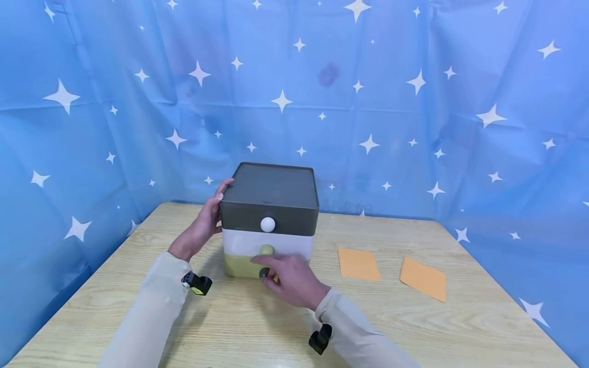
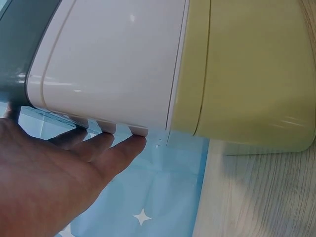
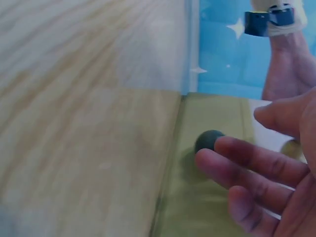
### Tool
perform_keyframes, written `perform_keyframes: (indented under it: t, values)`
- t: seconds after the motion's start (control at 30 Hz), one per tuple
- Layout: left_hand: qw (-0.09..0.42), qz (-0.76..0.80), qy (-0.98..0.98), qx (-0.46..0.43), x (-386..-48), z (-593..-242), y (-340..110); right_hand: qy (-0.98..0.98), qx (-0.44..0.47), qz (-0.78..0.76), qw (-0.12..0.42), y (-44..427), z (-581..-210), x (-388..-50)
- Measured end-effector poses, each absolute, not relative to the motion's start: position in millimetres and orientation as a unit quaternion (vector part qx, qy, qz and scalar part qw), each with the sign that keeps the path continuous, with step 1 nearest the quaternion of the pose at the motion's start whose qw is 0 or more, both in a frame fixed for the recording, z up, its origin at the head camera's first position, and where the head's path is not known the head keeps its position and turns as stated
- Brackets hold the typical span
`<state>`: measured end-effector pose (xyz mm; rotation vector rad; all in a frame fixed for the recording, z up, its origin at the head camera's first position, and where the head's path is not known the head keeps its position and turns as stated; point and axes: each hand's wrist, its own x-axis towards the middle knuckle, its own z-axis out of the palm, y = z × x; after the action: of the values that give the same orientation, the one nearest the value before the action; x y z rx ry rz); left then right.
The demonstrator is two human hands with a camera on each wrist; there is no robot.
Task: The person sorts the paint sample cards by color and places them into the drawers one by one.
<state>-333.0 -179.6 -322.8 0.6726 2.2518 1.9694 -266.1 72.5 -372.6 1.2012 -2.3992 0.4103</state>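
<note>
A small three-tier drawer box stands on the table, with a dark grey top tier [image 1: 294, 220], a white middle tier [image 1: 236, 241] and a yellow-green bottom tier [image 1: 235, 266]. My left hand [image 1: 200, 230] rests against its left side; in the left wrist view the fingertips of that hand [image 2: 64, 168] touch the white tier [image 2: 113, 59], fingers fairly straight. My right hand [image 1: 294, 278] is at the front of the bottom tier. In the right wrist view, fingertips of this hand [image 3: 266, 182] are at the dark round knob [image 3: 206, 140], the thumb held apart from it.
Two orange paper squares, one nearer the box [image 1: 359, 264] and one farther right [image 1: 423, 278], lie on the wooden table [image 1: 368, 327]. A blue curtain with white stars [image 1: 322, 76] hangs behind the table and along its sides.
</note>
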Motion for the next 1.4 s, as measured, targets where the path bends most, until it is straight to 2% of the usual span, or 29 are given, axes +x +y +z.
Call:
perform_keyframes:
  t: [0.5, 1.03, 1.13, 1.27, 1.4]
  values:
    - [0.037, 0.635, 0.739, 0.222, -332.9, -321.8, -181.2, -0.896, 0.406, 0.085, 0.162, 69.3, -384.6, -277.6]
    - [0.053, 0.645, 0.729, 0.223, -333.2, -324.6, -179.6, -0.894, 0.397, 0.045, 0.205, 65.4, -389.2, -274.9]
    - [0.061, 0.654, 0.720, 0.224, -332.9, -326.2, -180.5, -0.901, 0.393, 0.043, 0.181, 64.4, -387.0, -269.7]
    - [0.061, 0.654, 0.719, 0.227, -332.4, -324.6, -181.8, -0.917, 0.376, 0.056, 0.121, 62.3, -381.7, -260.3]
    - [0.061, 0.651, 0.721, 0.229, -332.6, -321.6, -182.7, -0.919, 0.375, 0.043, 0.117, 62.5, -378.6, -249.2]
